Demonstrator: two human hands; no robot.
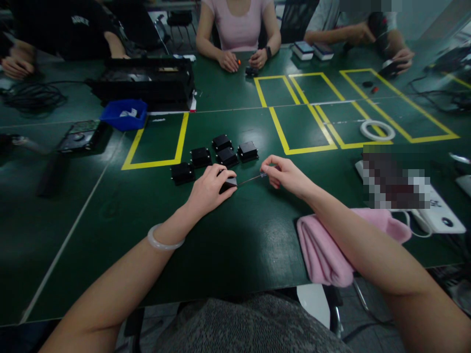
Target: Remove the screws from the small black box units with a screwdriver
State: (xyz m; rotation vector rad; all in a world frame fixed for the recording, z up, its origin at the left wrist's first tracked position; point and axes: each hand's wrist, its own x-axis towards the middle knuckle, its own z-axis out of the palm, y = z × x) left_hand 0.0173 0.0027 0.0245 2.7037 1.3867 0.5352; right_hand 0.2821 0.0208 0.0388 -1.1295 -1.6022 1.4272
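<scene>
My left hand (211, 189) is closed round a small black box (229, 182) on the green table (235, 250). In my right hand (281, 174), pinched between the fingers, is a thin screwdriver (253, 179); its shaft points left and its tip is at the box's right side. Just beyond my left hand sit several similar black boxes, among them one at the left (182, 172) and one at the right (248, 151). Small shiny studs show on their sides.
A pink cloth (326, 250) lies under my right forearm. A blue bin (124, 115), a black case (147, 86), a hard drive (81, 136) and a white ring (377, 131) are farther out. People sit opposite, one with hands (243, 61) on the table.
</scene>
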